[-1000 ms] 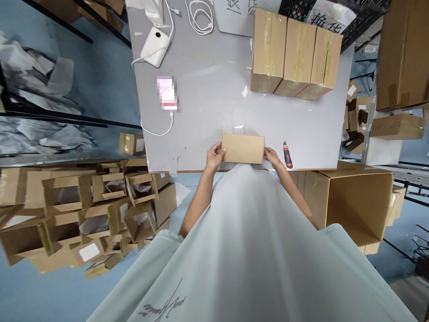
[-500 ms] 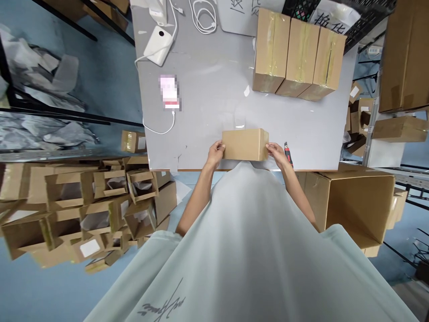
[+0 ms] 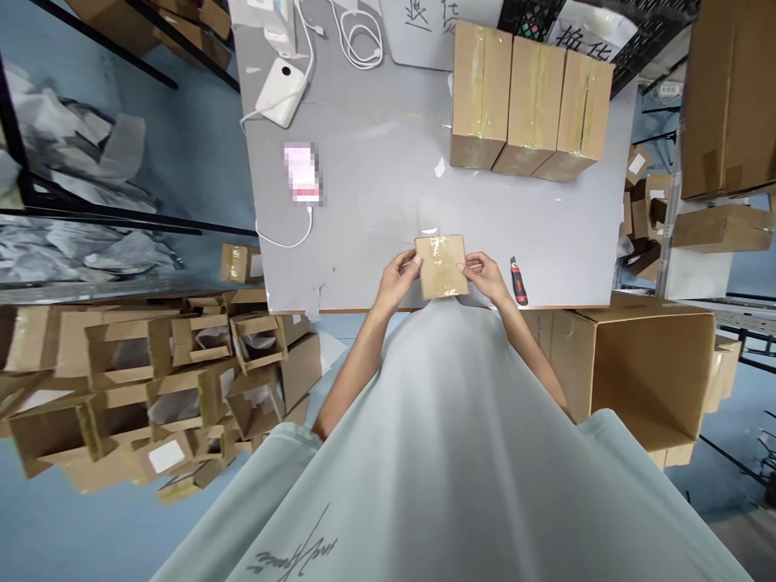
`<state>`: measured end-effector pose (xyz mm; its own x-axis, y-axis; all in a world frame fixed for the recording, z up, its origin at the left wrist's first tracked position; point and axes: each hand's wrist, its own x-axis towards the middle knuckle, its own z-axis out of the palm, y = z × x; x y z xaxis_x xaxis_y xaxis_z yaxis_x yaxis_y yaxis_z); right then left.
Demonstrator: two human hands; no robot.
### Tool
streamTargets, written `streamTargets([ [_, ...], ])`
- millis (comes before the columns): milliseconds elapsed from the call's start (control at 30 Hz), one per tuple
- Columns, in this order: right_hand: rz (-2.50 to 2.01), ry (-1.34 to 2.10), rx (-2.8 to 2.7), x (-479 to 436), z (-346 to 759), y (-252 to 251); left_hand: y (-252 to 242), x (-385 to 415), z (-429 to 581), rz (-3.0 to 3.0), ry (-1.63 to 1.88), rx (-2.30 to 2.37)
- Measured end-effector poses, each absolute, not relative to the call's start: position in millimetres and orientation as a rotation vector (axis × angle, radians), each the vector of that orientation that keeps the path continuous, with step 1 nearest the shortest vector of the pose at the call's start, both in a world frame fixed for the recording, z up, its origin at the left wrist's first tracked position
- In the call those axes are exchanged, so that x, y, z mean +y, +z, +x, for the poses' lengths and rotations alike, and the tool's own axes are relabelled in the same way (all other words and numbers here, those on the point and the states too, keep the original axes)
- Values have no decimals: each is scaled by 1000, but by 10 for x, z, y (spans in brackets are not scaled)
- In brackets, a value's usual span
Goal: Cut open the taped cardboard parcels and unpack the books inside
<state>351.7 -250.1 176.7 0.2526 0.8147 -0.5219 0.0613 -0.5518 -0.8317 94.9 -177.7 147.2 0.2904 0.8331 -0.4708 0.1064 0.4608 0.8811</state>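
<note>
We hold box (image 3: 452, 279) between left hand (image 3: 398, 280) and right hand (image 3: 487, 277), seemingly unopened: tape (image 3: 439, 257) looks uncut (other sides hidden); cutter (image 3: 518, 282) lies untouched.

Left hand (image 3: 398, 280) and right hand (image 3: 487, 278) hold a taped carton (image 3: 442, 267) between them — a red-and-black cutter (image 3: 518, 281) lies nearby.

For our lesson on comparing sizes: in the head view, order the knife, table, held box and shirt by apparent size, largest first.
1. Table and shirt: too alike to rank, the shirt being nearer the camera
2. Held box
3. Knife
</note>
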Motion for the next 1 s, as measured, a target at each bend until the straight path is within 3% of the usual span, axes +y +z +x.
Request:
streamTargets([
  [433, -1821, 1488, -720, -2547, 3460, 1532, 1436, -1784, 502, 1085, 721, 1168],
  [667, -1889, 1661, -588, -2538, 3289, 1253, 1282, -1750, -87, 1079, 802, 1518],
  [833, -1660, 1798, -701, -2467, 3086, 1268, 1200, -1724, -227, 1044, 765, 1663],
  [1000, -1631, 1707, -779, -2513, 3202, 1422, 1036, -1685, -78, 1057, 728, 1531],
])
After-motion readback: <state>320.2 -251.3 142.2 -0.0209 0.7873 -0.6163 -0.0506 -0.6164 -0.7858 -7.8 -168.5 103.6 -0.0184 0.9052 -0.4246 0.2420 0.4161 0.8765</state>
